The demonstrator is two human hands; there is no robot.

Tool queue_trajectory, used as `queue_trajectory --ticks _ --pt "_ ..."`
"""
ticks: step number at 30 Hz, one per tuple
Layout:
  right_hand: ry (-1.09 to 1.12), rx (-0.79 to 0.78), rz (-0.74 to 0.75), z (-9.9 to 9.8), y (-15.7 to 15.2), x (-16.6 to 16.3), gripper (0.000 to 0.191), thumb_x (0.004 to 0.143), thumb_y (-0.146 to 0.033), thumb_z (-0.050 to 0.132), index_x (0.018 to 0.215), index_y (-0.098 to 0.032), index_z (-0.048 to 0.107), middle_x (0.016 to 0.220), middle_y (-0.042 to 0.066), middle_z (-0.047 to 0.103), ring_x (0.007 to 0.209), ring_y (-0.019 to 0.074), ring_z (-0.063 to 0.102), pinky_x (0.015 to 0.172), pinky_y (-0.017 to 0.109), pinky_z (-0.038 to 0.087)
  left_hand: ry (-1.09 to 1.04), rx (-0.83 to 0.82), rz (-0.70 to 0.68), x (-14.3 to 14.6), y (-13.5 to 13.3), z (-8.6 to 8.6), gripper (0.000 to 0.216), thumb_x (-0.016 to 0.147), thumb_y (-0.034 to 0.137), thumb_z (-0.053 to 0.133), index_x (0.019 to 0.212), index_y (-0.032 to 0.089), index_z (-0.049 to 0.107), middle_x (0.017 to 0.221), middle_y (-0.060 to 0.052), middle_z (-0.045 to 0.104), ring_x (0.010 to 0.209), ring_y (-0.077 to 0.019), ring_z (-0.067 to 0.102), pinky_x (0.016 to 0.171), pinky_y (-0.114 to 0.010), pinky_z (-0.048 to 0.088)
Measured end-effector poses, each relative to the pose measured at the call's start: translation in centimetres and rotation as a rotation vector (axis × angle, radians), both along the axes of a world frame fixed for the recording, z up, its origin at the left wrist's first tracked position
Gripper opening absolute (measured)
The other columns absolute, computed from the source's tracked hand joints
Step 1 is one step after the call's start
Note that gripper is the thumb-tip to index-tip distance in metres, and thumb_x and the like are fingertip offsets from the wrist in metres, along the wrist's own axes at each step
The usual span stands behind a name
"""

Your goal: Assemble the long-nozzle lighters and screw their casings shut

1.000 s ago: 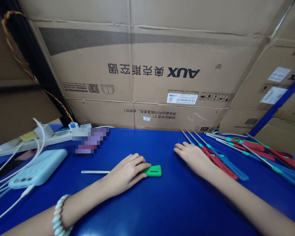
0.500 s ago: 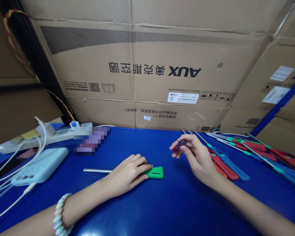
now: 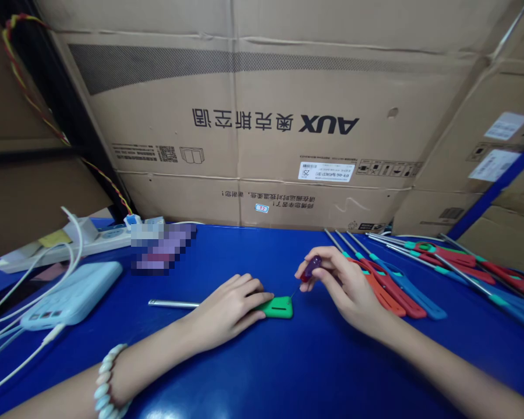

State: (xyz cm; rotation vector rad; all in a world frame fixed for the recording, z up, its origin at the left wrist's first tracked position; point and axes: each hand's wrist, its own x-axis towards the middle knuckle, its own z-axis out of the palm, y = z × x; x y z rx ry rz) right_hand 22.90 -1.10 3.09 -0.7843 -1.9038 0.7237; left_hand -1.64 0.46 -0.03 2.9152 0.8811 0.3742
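A green lighter [image 3: 281,307] with a long metal tube lies flat on the blue table [image 3: 253,372], its tube pointing left. My left hand [image 3: 232,304] is closed over the lighter's middle and hides that part. My right hand [image 3: 346,285] pinches a small screwdriver [image 3: 311,269] with a dark purple and red handle. The screwdriver tilts, and its thin shaft runs down-left to the right end of the green handle. Whether the tip touches the lighter there I cannot tell.
Several red, orange and blue long lighters [image 3: 402,288] lie at the right. A light blue power bank [image 3: 72,294] with white cables and a power strip [image 3: 109,237] are at the left. A cardboard sheet [image 3: 262,87] stands along the back.
My right hand has moved left and down with the screwdriver, bringing its shaft to the right end of the green lighter. My left hand has stayed almost still.
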Motion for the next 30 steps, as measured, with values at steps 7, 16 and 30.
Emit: queue_trajectory --ticks 7,16,30 --pt "-0.048 0.013 0.018 -0.1 0.0 0.0 0.012 0.097 -0.023 0.037 0.108 -0.021 0.044 0.091 0.004 0.062 0.067 0.0109 0.063 0.065 0.026 0.053 -0.022 0.019 -0.012 -0.1 0.0 0.0 0.030 0.097 0.032 0.041 0.122 0.022 0.054 0.101 -0.007 0.057 0.091 -0.0208 0.051 0.082 -0.033 0.042" --pt "-0.037 -0.004 0.008 -0.2 0.0 -0.1 0.012 0.096 -0.025 0.041 0.107 -0.021 0.043 0.089 0.005 0.063 0.069 0.0122 0.063 0.065 0.028 0.055 -0.015 0.038 -0.045 0.4 -0.5 -0.1 0.030 0.098 0.031 0.039 0.122 0.020 0.054 0.100 -0.007 0.057 0.091 -0.0204 0.051 0.081 -0.033 0.042" --pt "-0.048 -0.016 -0.083 -0.4 -0.4 -0.6 0.013 0.092 -0.028 0.051 0.100 -0.021 0.043 0.081 0.001 0.062 0.062 0.0117 0.062 0.058 0.025 0.054 0.023 0.021 -0.108 0.7 -1.3 0.0 0.035 0.095 0.031 0.045 0.128 0.020 0.048 0.102 -0.008 0.055 0.092 -0.0218 0.050 0.082 -0.033 0.041"
